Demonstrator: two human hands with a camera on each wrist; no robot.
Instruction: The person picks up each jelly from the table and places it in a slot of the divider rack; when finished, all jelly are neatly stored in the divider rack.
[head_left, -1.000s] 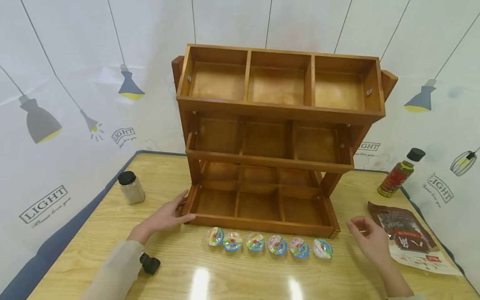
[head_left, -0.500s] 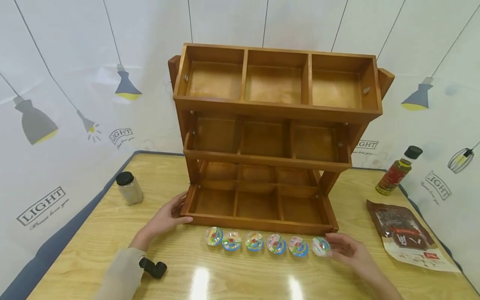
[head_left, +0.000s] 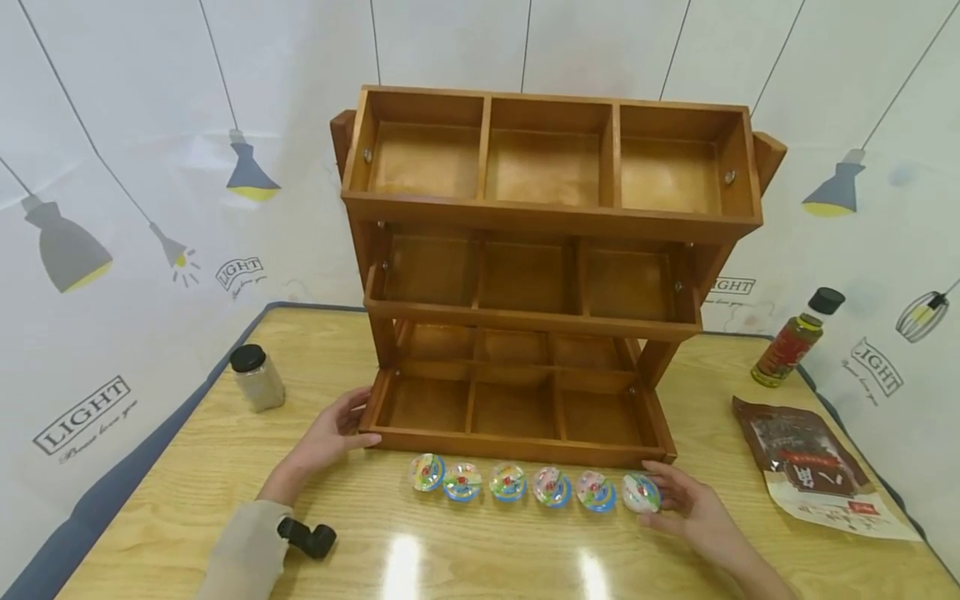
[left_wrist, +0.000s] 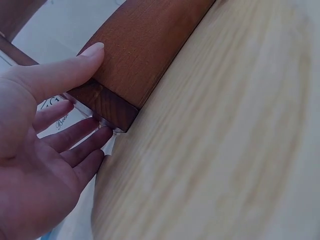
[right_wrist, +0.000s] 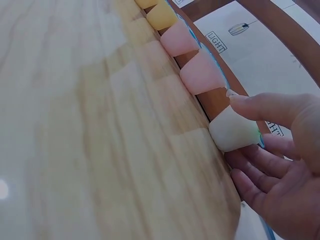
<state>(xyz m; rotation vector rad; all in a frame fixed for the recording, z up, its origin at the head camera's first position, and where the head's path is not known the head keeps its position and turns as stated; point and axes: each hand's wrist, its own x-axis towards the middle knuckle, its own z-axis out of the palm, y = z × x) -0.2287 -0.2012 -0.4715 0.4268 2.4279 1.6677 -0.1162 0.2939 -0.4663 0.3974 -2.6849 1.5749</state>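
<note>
My left hand [head_left: 325, 440] rests at the lower left front corner of the brown wooden rack [head_left: 510, 448]. The left wrist view has its thumb on the wood [left_wrist: 145, 50], with the fingers loosely spread beside the corner. Several small lidded cups lie in a row on the table before the rack. At the row's right end is a white cup [head_left: 641, 493]. My right hand [head_left: 697, 512] curls thumb and fingers round that cup [right_wrist: 232, 131]. A pink cup [right_wrist: 202, 72] stands beside it in the right wrist view.
A black-capped jar [head_left: 258, 379] stands on the table at left. An oil bottle [head_left: 791, 346] and a brown and white packet [head_left: 813, 467] are at right. The rack's upper tiers [head_left: 551, 215] rise above the bottom tray, against a lamp-patterned backdrop.
My right hand has moved left from beside the packet to the white cup and closed round it. My left hand stays at the rack's corner. The view has shifted slightly.
</note>
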